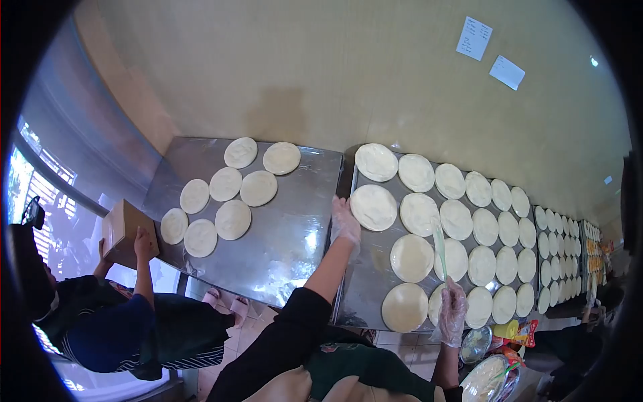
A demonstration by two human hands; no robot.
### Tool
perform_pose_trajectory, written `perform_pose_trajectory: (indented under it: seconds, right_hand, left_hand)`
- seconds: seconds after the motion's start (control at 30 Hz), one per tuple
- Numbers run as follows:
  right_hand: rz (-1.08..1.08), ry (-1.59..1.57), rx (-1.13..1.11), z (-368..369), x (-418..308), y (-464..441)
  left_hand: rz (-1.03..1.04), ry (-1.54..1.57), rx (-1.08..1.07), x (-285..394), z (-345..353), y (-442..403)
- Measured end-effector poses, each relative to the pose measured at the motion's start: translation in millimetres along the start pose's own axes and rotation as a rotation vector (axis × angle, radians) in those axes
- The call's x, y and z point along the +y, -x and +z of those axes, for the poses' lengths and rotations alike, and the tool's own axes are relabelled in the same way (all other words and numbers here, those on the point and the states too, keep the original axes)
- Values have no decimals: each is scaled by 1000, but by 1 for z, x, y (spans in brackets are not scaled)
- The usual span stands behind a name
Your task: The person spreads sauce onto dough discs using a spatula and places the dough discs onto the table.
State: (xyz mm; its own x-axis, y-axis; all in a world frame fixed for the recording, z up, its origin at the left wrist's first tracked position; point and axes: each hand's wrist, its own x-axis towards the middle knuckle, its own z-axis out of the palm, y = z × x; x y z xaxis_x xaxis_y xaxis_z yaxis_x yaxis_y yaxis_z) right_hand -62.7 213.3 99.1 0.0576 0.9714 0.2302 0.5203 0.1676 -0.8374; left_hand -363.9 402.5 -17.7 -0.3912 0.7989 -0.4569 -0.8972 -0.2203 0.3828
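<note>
My left hand (345, 222), in a clear plastic glove, is closed on the left rim of a metal tray (355, 305), beside a pale dough round (373, 208). My right hand (452, 313), also gloved, grips a slim pale green spatula (441, 251) near the tray's front. Its far end reaches over a dough round (419, 213) in the second row; whether it touches the dough I cannot tell. Rows of flat dough rounds cover the tray, and some at the back look coated with something whitish. The right hand partly hides one front round (435, 303).
A metal table (295, 234) at left bears several dough rounds (233, 220). Left of it a person holds a cardboard box (127, 231). More filled trays (557, 254) line the right, near another worker. Below right stands a bowl of whitish mixture (485, 380).
</note>
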Motion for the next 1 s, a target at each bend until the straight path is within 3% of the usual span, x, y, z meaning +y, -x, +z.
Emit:
perform_pose_trajectory:
  seconds: [0.07, 0.13, 0.2, 0.27, 0.3, 0.37, 0.43, 0.47, 0.53, 0.6, 0.63, 0.7, 0.8, 1.0]
  right_hand:
    - [-32, 104, -26, 8, -12, -1]
    - [-16, 83, -25, 18, -10, -2]
    - [-15, 50, -54, 28, -5, -5]
    - [96, -28, -77, 32, -2, -9]
    - [103, 0, -79, 35, -4, -12]
    - [55, 14, -106, 45, -13, -18]
    - [0, 41, -113, 55, -16, -24]
    - [-8, 38, -135, 61, -21, -28]
    - [13, -22, -177, 73, -33, -31]
    - [42, -51, -189, 88, -35, -34]
    - [75, -83, -190, 95, -35, -35]
    - [59, -77, -221, 104, -39, -37]
    - [5, -85, -259, 114, -41, -39]
    - [-41, -80, -238, 120, -51, -33]
  left_hand:
    - [-62, -99, -89, 3, 17, 4]
    - [45, -488, -123, 7, 26, 18]
    - [-48, -617, -129, 24, 28, 20]
    - [81, -1119, 94, 66, 28, 21]
    - [99, -1107, 129, 81, -3, -6]
    - [780, -1303, 43, 112, -95, -74]
    - [883, -1361, 399, 197, -107, -66]
    - [899, -1474, 395, 254, -104, -38]
    - [782, -1776, 615, 315, -167, -77]
    - [503, -2070, 550, 362, -208, -101]
    - [495, -2066, 553, 374, -201, -95]
    - [109, -2274, 416, 390, -186, -81]
    - [81, -2289, 482, 393, -181, -82]
    - [-77, -2186, 322, 392, -233, -98]
